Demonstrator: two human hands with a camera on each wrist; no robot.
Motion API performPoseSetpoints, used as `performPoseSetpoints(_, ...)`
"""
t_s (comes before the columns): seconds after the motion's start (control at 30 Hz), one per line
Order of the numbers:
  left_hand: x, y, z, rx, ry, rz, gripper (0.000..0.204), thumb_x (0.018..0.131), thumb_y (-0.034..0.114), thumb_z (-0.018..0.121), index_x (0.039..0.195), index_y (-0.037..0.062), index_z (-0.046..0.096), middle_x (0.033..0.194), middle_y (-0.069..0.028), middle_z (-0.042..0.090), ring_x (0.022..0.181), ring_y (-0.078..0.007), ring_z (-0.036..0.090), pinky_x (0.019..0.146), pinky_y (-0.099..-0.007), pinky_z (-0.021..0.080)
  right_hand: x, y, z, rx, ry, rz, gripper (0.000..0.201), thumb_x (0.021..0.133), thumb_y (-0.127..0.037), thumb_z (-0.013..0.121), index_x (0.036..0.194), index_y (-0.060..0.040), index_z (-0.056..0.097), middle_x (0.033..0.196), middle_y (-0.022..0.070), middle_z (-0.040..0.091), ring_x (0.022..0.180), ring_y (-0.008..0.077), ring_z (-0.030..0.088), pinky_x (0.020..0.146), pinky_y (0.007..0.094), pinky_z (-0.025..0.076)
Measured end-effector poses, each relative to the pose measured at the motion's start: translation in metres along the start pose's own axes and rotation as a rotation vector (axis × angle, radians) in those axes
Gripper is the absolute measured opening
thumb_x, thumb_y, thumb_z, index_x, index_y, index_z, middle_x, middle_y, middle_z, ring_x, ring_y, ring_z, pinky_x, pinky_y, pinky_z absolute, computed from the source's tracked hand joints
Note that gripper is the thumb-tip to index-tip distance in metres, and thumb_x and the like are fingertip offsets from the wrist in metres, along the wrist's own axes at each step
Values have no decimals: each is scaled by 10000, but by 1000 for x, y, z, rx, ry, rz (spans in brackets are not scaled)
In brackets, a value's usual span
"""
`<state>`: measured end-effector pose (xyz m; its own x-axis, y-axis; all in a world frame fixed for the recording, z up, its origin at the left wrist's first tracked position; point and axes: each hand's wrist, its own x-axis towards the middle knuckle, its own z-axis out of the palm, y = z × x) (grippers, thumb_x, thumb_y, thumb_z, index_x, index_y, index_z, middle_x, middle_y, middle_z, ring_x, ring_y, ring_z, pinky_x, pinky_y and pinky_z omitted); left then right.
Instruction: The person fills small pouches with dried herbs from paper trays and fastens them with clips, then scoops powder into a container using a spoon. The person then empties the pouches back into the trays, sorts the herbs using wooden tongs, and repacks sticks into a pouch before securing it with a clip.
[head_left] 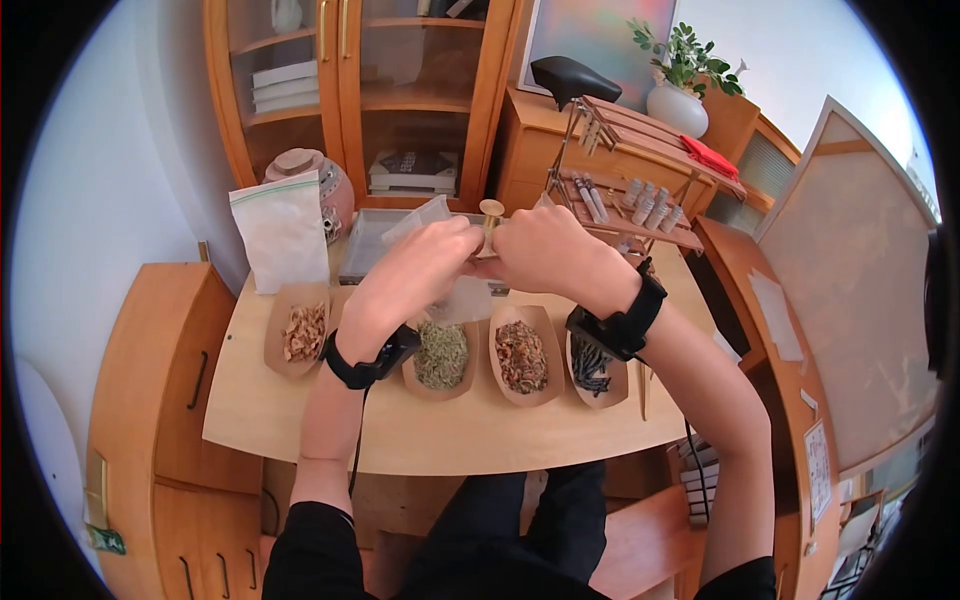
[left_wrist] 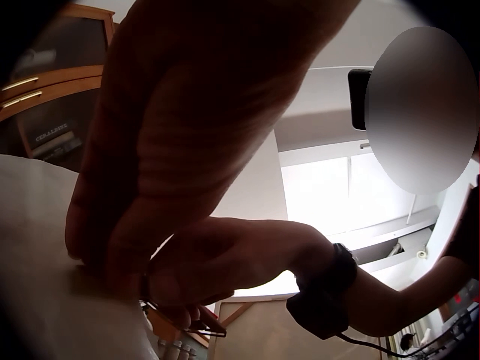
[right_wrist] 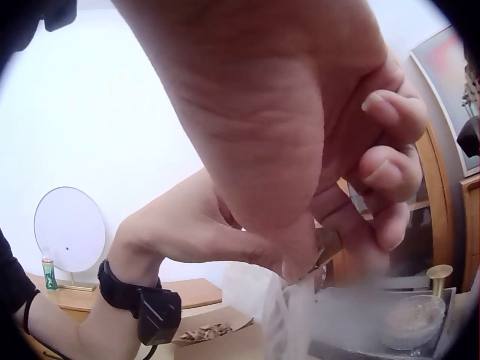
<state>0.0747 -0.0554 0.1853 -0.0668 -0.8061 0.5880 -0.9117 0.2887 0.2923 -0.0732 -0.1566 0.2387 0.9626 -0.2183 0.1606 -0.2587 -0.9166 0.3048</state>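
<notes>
My left hand (head_left: pixel 425 262) and right hand (head_left: pixel 555 250) meet over the back half of the table, fingertips close together. Between them they pinch a thin, translucent whitish pouch-like sheet (head_left: pixel 463 302), which hangs below the fingers. Close up in the left wrist view, the pale sheet (left_wrist: pixel 37 240) spreads beside the left fingers. From the right wrist, its white folds (right_wrist: pixel 294 319) drop under the right thumb, whose tip presses near the left fingertips. Three paper trays stand just in front of the hands, holding green dried herb (head_left: pixel 440 358), reddish-brown dried pieces (head_left: pixel 522 358) and dark strips (head_left: pixel 592 368).
Left on the table are a tray of pale brown slices (head_left: pixel 303 332) and a white zip bag (head_left: pixel 282 230). Behind the hands are a grey tray (head_left: pixel 365 255) and a brass-coloured piece with a round top (head_left: pixel 491 208). A wooden rack with small tubes (head_left: pixel 650 208) stands back right.
</notes>
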Motion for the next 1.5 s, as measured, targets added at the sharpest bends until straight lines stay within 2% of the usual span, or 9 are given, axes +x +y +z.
performPoseSetpoints(0.1,0,1,2,9,-30,9,134,803,34,671,889,-26,588,869,-161,597,863,-366,596,727,-418,480,2,1,-7,23,-279,78,437,846,-507,658,879,-76,726,811,119,712,773,298,707,679,402,550)
performPoseSetpoints(0.43,2,0,12,-23,-96,37,140,806,31,671,929,-5,617,899,-144,605,888,-355,602,756,-420,487,-8,-3,2,45,-304,44,516,919,-495,549,790,-22,709,778,179,691,780,362,686,707,452,538)
performPoseSetpoints(0.73,7,-18,14,-79,-51,57,125,823,57,669,908,-9,607,891,-152,605,875,-354,597,758,-411,480,-6,5,1,-8,-430,90,357,929,-404,577,966,-83,731,889,129,719,863,308,702,751,415,545)
performPoseSetpoints(0.97,4,-51,-5,-18,72,13,128,855,91,649,886,-18,590,867,-146,601,839,-335,596,728,-399,470,-15,64,48,-3,86,36,324,959,-339,529,903,-101,742,828,136,708,795,328,686,704,431,540)
performPoseSetpoints(1.03,3,-52,-10,-17,114,1,120,862,91,643,892,-16,597,859,-139,596,814,-323,592,717,-389,465,-13,81,68,506,319,380,327,958,-326,534,862,-79,724,737,137,678,752,322,674,659,407,513)
performPoseSetpoints(1.13,2,-45,-20,-54,125,-19,117,870,91,635,893,-17,598,846,-133,588,793,-310,585,710,-379,461,-11,96,93,673,487,533,393,974,-352,543,802,-22,669,594,91,588,611,233,617,569,343,449)
performPoseSetpoints(1.17,2,-45,-21,-54,127,-21,117,870,91,635,893,-17,598,846,-133,588,793,-310,585,710,-379,461,-10,106,107,672,486,531,393,974,-352,543,802,-22,669,594,91,588,611,233,617,569,343,449)
performPoseSetpoints(1.27,2,-44,-22,-64,125,-9,121,873,91,633,890,-22,596,839,-129,584,774,-302,577,700,-375,457,-6,119,123,1323,585,651,510,1011,-415,506,744,3,627,567,-37,452,530,33,406,466,240,303)
performPoseSetpoints(1.5,4,-42,-21,-74,132,17,126,870,90,637,888,-27,593,829,-132,579,749,-298,569,679,-368,453,4,122,123,1319,727,725,440,1001,-405,533,811,-21,634,606,-38,480,525,43,416,462,219,307)
